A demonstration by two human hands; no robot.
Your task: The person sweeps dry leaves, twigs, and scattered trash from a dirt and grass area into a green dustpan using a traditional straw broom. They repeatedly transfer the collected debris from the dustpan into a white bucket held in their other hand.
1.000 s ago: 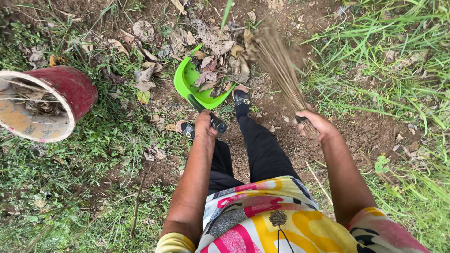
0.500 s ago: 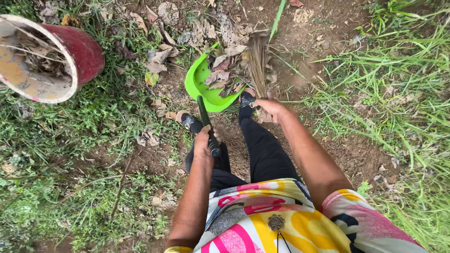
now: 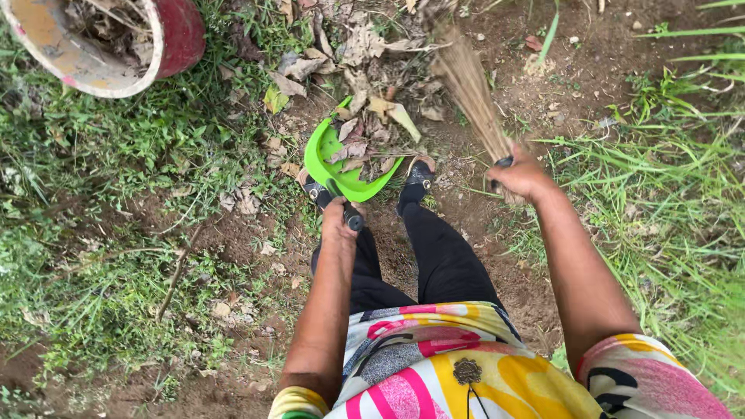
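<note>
My left hand [image 3: 338,222] grips the black handle of a bright green dustpan [image 3: 341,164] that rests on the ground in front of my feet. Dry brown leaves [image 3: 365,140] lie in the pan and just beyond its lip. My right hand [image 3: 521,175] holds a bundle of thin brown broom sticks [image 3: 470,87], whose tips reach up toward the leaf pile [image 3: 365,46]. My legs in black trousers and dark sandals stand just behind the dustpan.
A red bucket [image 3: 180,32] with a pale, stained inside lies tipped at the upper left, with debris in it. Grass and weeds cover the left side and the right edge. Bare brown soil runs through the middle and the upper right.
The broom has swung from near the dustpan out to the right and up. More leaves now lie in the dustpan. The view has shifted, so the bucket sits higher in the frame.
</note>
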